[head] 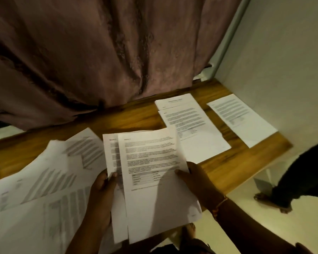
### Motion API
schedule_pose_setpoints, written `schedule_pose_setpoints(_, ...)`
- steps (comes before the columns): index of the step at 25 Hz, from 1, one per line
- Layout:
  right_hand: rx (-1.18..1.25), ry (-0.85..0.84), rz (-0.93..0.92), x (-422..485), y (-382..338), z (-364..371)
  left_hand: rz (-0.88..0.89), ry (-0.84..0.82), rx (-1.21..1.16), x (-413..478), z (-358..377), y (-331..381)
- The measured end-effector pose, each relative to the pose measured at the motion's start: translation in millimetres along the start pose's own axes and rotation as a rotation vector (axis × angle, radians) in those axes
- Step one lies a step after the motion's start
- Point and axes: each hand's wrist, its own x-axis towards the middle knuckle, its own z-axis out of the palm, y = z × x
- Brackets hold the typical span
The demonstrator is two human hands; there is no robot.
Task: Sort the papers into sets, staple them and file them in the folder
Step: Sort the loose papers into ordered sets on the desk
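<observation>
Wooden tabletop [136, 114]: two white printed sheets [151, 162] held at 6 o'clock, pinched by left hand [101, 191] and right hand [196, 182]. Loose unsorted paper heap [44, 180] at 9 o'clock. Overlapped white pages [191, 129] at 1 o'clock, single white page [242, 120] at 2 o'clock. Sorting judged partway; stapling and filing undone; stapler and folder unseen.

The loose papers [37, 191] are blurred, print unreadable.

A wooden counter [228, 173] is set against a pale wall [283, 52] on the right. A mauve curtain [81, 52] is hung along its far edge. On the pale floor [255, 233], near right, a bare foot [266, 197] is seen under dark cloth [305, 171].
</observation>
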Motion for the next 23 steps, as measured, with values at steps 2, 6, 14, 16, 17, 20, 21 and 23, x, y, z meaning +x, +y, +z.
schedule_pose_setpoints(2, 0.003, 0.086, 0.043, 5.3, 7.4, -34.0, 0.001, -0.04, 0.021, 6.7, 36.2, 1.6)
schedule_pose_setpoints(6, 0.024, 0.174, 0.072, 21.9, 23.2, -111.2, -0.042, -0.156, 0.035, 17.2, 122.7, 2.4)
schedule_pose_setpoints(14, 0.031, 0.153, 0.054, 71.3, 73.0, -225.6, -0.174, -0.155, 0.036, 23.0, 255.5, -11.4)
schedule_pose_setpoints(16, 0.068, 0.13, 0.043, 81.0, 83.3, -241.4, -0.2, -0.128, 0.045, 22.7, 271.9, -18.6)
schedule_pose_setpoints(17, 0.093, 0.106, 0.04, 84.6, 86.5, -246.9, -0.212, -0.123, 0.042, 22.0, 276.8, -21.6)
schedule_pose_setpoints(20, 0.104, 0.029, 0.02, 93.8, 91.7, -262.0, -0.232, -0.084, 0.038, 19.0, 289.8, -23.9)
schedule_pose_setpoints(21, 0.091, 0.027, 0.007, 94.9, 91.0, -267.0, -0.237, -0.071, 0.03, 17.4, 294.5, -22.8)
schedule_pose_setpoints(23, 0.042, 0.08, -0.019, 94.8, 84.7, -279.4, -0.248, -0.052, -0.001, 15.8, 306.5, -19.1)
